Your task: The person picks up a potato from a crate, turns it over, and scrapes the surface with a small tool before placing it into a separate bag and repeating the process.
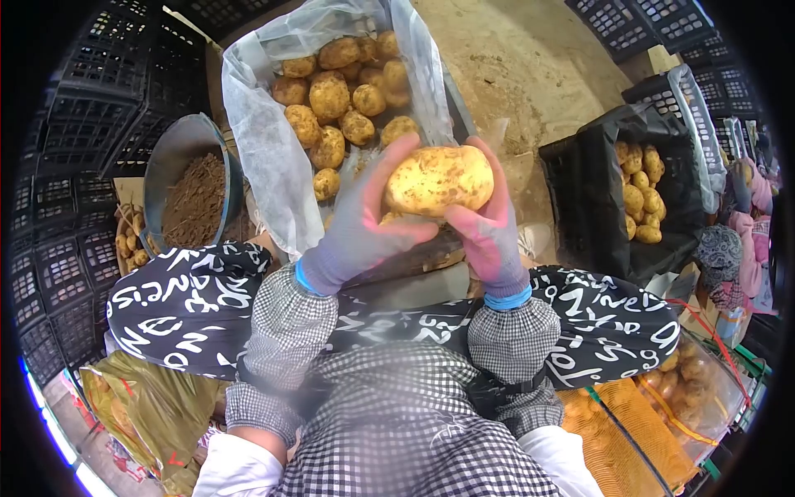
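Note:
A large pale potato (439, 180) with dirt specks is held between both my hands, above the near right corner of a lined crate. My left hand (364, 219), in a grey and pink glove, grips the potato's left end. On its right end are the fingers of my right hand (489, 228), gloved the same way, with the thumb against its lower side. Beneath and beyond, several soil-covered potatoes (330, 95) lie in the crate, whose white cloth liner (257, 108) folds over the sides. My hands hide the crate's near part.
On the left stands a bucket (149, 178) of brown soil, beside stacked black crates (99, 91). A black-lined crate (588, 182) of cleaner potatoes sits right. An orange mesh sack (621, 431) lies lower right. Another person (729, 248) is at the far right.

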Demonstrator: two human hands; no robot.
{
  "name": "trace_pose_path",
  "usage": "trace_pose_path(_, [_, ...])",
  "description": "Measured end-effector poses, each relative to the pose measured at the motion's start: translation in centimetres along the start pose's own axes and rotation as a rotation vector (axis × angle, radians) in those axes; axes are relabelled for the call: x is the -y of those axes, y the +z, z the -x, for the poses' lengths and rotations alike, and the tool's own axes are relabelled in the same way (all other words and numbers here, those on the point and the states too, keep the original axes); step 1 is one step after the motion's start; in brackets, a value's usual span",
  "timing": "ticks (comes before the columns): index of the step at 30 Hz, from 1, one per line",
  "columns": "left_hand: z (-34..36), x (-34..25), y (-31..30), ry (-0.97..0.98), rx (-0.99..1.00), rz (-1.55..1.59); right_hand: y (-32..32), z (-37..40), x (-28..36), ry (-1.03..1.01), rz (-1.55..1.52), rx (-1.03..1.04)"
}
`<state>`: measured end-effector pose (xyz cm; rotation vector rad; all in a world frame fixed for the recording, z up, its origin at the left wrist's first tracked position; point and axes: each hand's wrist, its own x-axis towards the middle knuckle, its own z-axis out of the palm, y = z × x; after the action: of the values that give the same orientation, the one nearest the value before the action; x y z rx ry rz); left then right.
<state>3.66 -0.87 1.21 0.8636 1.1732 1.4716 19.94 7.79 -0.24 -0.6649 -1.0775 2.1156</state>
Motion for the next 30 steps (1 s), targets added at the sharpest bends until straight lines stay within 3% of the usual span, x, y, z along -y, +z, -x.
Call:
trace_pose_path(2, [-0.2,0.9,-0.5,0.086,-0.036,-0.276,0.2,-0.1,0.0,0.017,0.023,0.019])
trace_pose_path(5, [0.2,1.4,-1.3,0.094,-0.021,-0.386,0.3,0.0,-0.2,0.053,0.041,0.042])
trace_pose_path(11, [0.1,-0.6,-1.7,-0.022,-0.04,-0.125,0.8,0.0,-0.1,-0.009,0.038,0.04])
trace_pose_path(13, [0.6,-0.3,-1.0,0.067,-0.045,-0.219,1.3,0.1,0.1,-0.025,0.021,0.017])
trace_pose_path(17, [-0.2,0.9,-1.7,0.09,0.031,-0.064,0.7,0.3,1.2,0.143,0.183,-0.052])
trace_pose_path(19, [-1.2,1.1,-1.7,-0.059,0.003,0.069,0.3,0.4,1.4,0.149,0.178,-0.128])
trace_pose_path(21, [-2.9,0.9,-0.9,-0.203,-0.107,0.163,-0.4,0.3,2.1,0.005,0.146,-0.246])
trace_pose_path(24, [-6.1,6.0,-5.1,-0.408,-0.104,-0.482,-4.0,-0.2,4.0,-0.252,-0.175,-0.353])
trace_pose_path(26, [-8.8,5.8,-6.4,-0.62,-0.181,-0.524,-9.6,-0.7,6.2,-0.364,-0.431,-0.518])
trace_pose_path(28, [-11.8,8.7,-11.2,-0.587,-0.281,-0.889,-13.4,0.1,8.4,-0.615,-0.634,-0.506])
trace_pose_path(30, [-13.8,11.0,-13.2,-0.485,-0.34,-1.192,-14.2,0.6,9.3,-0.738,-0.488,-0.627])
